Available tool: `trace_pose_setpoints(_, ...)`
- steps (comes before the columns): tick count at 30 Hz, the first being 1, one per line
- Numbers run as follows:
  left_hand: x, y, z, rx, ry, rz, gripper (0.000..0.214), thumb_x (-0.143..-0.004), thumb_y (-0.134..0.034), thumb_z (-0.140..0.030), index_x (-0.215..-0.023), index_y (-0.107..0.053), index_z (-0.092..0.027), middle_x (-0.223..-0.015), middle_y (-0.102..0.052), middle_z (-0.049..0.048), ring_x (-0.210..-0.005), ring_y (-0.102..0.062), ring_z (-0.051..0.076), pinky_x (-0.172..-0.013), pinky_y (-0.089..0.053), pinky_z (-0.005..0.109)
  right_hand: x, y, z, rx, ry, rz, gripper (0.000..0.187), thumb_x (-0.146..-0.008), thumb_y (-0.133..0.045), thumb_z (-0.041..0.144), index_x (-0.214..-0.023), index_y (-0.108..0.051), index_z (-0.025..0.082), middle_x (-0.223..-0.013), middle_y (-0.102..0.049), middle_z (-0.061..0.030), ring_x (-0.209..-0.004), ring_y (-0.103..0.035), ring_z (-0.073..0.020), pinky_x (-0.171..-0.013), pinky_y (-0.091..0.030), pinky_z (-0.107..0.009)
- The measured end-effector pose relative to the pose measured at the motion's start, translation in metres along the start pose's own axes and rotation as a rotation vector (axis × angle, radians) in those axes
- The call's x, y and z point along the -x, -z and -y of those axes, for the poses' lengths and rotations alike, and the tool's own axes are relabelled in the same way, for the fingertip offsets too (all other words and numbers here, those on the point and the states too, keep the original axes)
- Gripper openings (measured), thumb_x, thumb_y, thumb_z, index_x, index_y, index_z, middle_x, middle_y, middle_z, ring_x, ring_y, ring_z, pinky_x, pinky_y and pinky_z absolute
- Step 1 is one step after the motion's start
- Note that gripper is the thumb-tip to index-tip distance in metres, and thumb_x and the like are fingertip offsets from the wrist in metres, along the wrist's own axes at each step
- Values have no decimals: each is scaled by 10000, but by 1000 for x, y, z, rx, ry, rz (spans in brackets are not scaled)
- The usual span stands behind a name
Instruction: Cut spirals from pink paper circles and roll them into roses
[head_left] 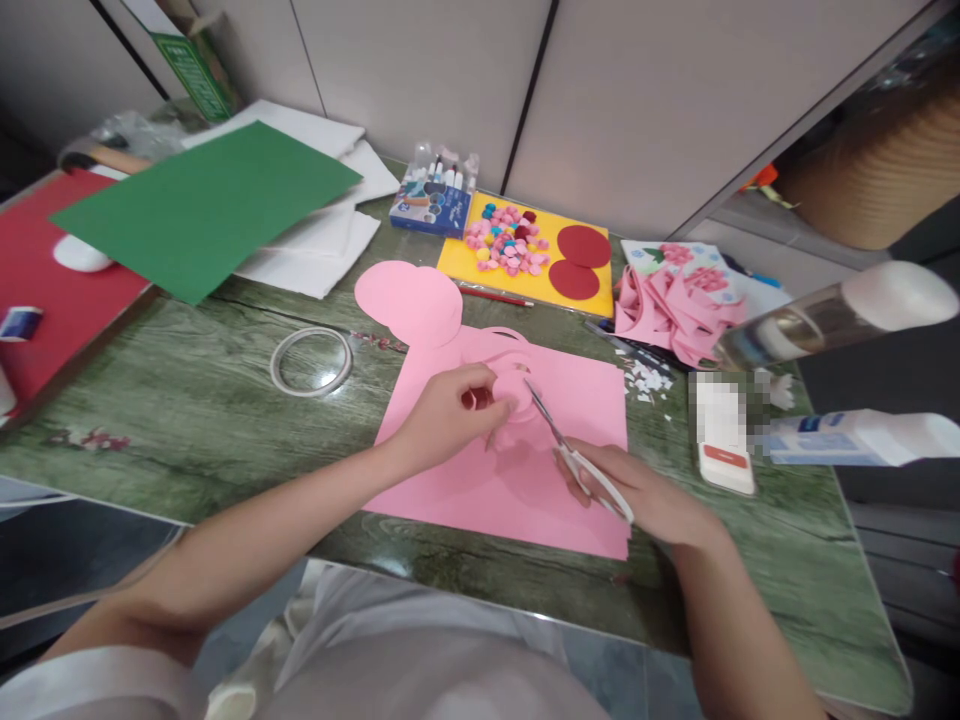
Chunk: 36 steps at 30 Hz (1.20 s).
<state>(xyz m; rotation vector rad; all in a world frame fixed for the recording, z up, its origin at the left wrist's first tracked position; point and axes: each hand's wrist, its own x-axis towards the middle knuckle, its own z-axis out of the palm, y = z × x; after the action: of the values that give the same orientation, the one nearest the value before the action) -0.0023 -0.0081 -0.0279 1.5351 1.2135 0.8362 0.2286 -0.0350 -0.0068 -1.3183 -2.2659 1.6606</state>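
Between the fingers and thumb of my left hand is a piece of pink paper with a curved outline. My right hand grips white-handled scissors, their blades reaching up and left to the edge of that piece. Whether the blades are parted is hard to make out. Both hands are over a stack of pink paper sheets lying flat on the table. Rounded pink paper cutouts rest at the stack's upper left corner.
A tape roll lies left on the green table. Behind are a green sheet, a marker box and a yellow sheet with pompoms and red circles. Pink scraps, a phone and bottles stand or lie right.
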Motion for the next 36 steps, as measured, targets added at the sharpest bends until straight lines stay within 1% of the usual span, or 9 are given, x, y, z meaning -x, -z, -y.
trace_pose_setpoints(6, -1, 1, 0, 24, -12, -38, 127, -733, -518, -239, -644, -516, -148, -632, -475, -21, -604, -412, 85, -560, -328, 221, 0, 0, -2, -25, 10, -12, 331, -926, -262, 388, -764, -461, 180, -631, -461, 20, -582, -425, -109, -593, -341, -240)
trace_pose_setpoints(18, -1, 5, -2, 59, -7, -76, 156, -751, -512, -292, -678, -523, -154, -665, -499, -13, -643, -450, 94, -597, -360, 226, 1, 0, -4, -42, 21, -26, 324, -923, -281, 379, -761, -481, 182, -629, -475, 22, -580, -442, -107, -599, -352, -247)
trace_pose_setpoints(25, -1, 1, -2, 26, 2, -25, 214, -755, -514, -344, -681, -554, -148, -676, -520, -1, -645, -460, 101, -586, -363, 234, 0, -1, -3, -3, 11, -14, 327, -927, -261, 378, -765, -469, 186, -634, -478, 19, -590, -447, -114, -604, -352, -251)
trace_pose_setpoints(29, 0, 1, -1, 2, -7, -5, 195, -748, -520, -315, -658, -554, -147, -655, -518, -1, -626, -462, 101, -564, -358, 231, 0, 0, -2, 15, 4, -2, 315, -925, -273, 376, -760, -464, 188, -632, -480, 17, -593, -442, -115, -598, -351, -250)
trace_pose_setpoints(36, 1, -1, 1, 70, -16, 80, 175, -739, -527, -293, -640, -562, -154, -636, -565, 7, -594, -490, 105, -555, -378, 240, 0, 0, 4, 40, -19, 4, 316, -926, -264, 385, -790, -476, 193, -660, -479, 18, -622, -435, -117, -624, -349, -248)
